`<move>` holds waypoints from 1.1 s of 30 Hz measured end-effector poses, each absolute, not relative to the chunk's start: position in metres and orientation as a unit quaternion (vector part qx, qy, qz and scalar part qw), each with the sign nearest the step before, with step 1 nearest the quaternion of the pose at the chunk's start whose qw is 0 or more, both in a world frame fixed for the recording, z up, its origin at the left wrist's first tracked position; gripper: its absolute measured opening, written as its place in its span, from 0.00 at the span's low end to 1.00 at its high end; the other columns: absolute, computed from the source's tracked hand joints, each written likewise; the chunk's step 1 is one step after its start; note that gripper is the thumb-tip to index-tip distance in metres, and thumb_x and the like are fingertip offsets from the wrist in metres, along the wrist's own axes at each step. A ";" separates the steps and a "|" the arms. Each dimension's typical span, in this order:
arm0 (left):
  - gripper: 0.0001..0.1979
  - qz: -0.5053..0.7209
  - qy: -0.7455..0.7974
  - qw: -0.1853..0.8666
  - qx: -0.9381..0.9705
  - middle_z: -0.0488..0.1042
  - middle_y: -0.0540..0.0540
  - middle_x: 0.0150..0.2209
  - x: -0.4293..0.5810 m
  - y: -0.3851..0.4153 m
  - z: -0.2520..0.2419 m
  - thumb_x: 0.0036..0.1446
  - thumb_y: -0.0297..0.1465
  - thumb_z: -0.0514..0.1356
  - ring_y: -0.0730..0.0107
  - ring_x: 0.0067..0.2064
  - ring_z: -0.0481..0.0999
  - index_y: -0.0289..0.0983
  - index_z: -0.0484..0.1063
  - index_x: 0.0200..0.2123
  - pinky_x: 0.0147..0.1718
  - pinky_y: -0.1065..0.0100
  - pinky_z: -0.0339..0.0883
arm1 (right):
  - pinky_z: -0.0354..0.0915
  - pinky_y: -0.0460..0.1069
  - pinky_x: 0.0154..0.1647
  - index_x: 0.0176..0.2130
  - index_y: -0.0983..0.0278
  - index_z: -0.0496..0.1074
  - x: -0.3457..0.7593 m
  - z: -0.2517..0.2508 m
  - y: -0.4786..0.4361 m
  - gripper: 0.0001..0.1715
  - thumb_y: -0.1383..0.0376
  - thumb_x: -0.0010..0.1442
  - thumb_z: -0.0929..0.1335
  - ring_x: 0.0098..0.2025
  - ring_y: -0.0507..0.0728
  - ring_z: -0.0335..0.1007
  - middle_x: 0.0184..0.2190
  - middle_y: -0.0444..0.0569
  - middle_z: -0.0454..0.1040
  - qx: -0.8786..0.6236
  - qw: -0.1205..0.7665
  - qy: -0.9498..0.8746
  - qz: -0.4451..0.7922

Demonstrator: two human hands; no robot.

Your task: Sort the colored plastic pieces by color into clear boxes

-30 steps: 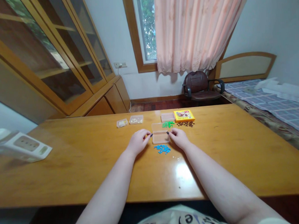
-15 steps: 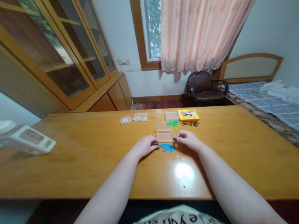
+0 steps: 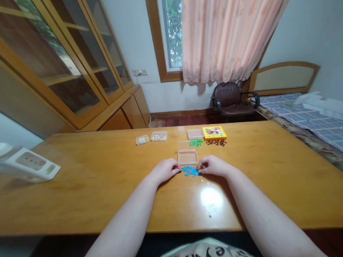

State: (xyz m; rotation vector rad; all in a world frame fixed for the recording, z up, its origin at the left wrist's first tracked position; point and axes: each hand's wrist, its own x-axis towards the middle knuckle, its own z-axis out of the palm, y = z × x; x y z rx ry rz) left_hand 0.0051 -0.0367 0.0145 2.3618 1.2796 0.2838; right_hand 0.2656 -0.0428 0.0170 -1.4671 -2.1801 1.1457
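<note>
A small heap of blue plastic pieces (image 3: 190, 171) lies on the table in front of me. My left hand (image 3: 167, 169) rests at its left edge, fingers curled and thumb close to them; whether a piece is between the tips is too small to see. At the heap's right edge is my right hand (image 3: 212, 166), thumb and forefinger bent together against the blue pieces, what they grip hidden. Just beyond the heap stands a clear plastic box (image 3: 187, 157) with its lid (image 3: 183, 146) folded back. Green pieces (image 3: 196, 142) lie beside and partly behind that lid.
Brown pieces (image 3: 216, 143) lie before a yellow box (image 3: 214, 133), with another clear box (image 3: 195, 134) beside it. Two small clear containers (image 3: 158, 136) with pale pieces stand further left. A white plastic container (image 3: 33, 165) is at the table's (image 3: 106, 207) far left.
My right hand has come down and nearer, from beside the clear box to the right edge of the blue heap. My left hand has stayed by the heap. The view has shifted slightly.
</note>
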 end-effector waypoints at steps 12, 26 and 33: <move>0.08 0.228 0.485 0.158 0.829 0.75 0.47 0.35 0.010 -0.035 0.021 0.58 0.34 0.57 0.69 0.38 0.73 0.38 0.74 0.34 0.39 0.69 0.65 | 0.61 0.45 0.30 0.31 0.64 0.78 0.262 0.019 -0.043 0.08 0.67 0.49 0.68 0.29 0.53 0.71 0.27 0.46 0.78 -0.507 0.133 -0.774 0.356; 0.06 0.141 0.424 0.171 0.878 0.74 0.49 0.38 0.006 -0.039 0.021 0.57 0.34 0.59 0.70 0.39 0.73 0.42 0.75 0.36 0.39 0.71 0.64 | 0.58 0.45 0.28 0.31 0.64 0.77 0.265 0.021 -0.043 0.07 0.66 0.50 0.68 0.27 0.51 0.67 0.26 0.45 0.76 -0.521 0.119 -0.784 0.317; 0.06 0.114 0.432 0.187 0.875 0.75 0.49 0.37 0.010 -0.038 0.018 0.56 0.33 0.58 0.69 0.39 0.73 0.41 0.74 0.37 0.38 0.71 0.64 | 0.60 0.46 0.33 0.29 0.63 0.76 0.261 0.020 -0.042 0.05 0.68 0.51 0.68 0.31 0.53 0.68 0.29 0.47 0.76 -0.496 0.142 -0.804 0.297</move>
